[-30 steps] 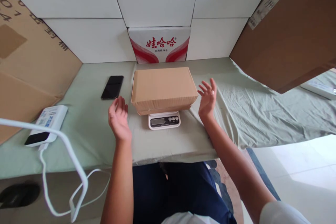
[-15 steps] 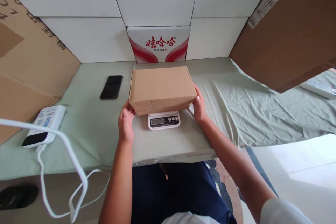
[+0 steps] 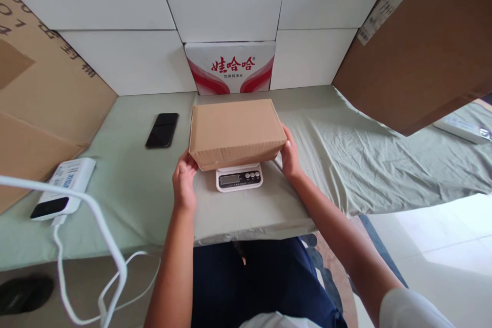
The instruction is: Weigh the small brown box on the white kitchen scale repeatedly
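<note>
**Carton seated on the scale, both hands at its ends**

The worktop (image 3: 134,200) carries a pale green cloth, walled in by white panels and large brown cardboard sheets on both sides. A red-and-white printed carton (image 3: 230,67) stands against the back wall.

At the centre, the closed cardboard box (image 3: 236,130) sits over the small white scale (image 3: 239,178). The box covers the platform completely; only the display and button strip protrude at the front edge. The box appears level, though you cannot confirm from this view whether it rests with full weight or is slightly supported.

Your left hand (image 3: 184,180) is at the near left corner of the box, fingers curled against its lower edge. Your right hand (image 3: 290,156) presses flat against the right end, fingers together. Both hands are in contact with the box.

Judged status: placement on the scale is done. The display digits are too small to read. The box is not yet free of your hands.

A black phone (image 3: 162,130) lies left of the box, well apart. A white device (image 3: 63,188) with a cable (image 3: 96,225) sits at the far left.
</note>
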### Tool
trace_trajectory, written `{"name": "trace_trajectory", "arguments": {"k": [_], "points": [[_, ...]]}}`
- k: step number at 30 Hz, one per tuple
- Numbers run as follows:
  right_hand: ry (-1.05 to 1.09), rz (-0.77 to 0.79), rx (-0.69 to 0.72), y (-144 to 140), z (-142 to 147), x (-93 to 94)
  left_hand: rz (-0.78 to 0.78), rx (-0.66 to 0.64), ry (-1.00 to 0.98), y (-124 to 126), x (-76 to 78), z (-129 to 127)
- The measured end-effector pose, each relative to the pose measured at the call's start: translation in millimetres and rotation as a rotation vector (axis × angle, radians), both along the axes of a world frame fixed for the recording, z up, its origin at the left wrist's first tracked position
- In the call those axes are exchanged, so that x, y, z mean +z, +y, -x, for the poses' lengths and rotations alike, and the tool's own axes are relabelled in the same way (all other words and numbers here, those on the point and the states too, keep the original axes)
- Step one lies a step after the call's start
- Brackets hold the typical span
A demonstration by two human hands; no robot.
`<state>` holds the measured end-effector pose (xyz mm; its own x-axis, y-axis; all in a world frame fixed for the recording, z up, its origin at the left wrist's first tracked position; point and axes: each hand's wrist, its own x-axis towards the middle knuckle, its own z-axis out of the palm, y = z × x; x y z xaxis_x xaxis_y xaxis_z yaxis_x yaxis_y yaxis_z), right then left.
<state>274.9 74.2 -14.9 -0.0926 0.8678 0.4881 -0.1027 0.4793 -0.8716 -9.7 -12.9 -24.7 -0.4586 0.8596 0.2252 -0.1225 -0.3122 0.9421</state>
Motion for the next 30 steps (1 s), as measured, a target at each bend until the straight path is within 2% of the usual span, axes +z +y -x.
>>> {"name": "trace_trajectory", "arguments": {"k": [8,14,30], "points": [[0.028,-0.016,-0.027,2.3,0.0,0.4,-0.055,0.015,0.018,3.0,-1.2,3.7],[0.091,0.027,-0.076,7.8,-2.5,-4.4,-0.096,0.046,0.026,3.7,-0.6,6.0],[0.068,0.010,-0.082,8.2,-1.1,-1.5,-0.069,0.053,0.021,4.9,-0.6,5.2]]}}
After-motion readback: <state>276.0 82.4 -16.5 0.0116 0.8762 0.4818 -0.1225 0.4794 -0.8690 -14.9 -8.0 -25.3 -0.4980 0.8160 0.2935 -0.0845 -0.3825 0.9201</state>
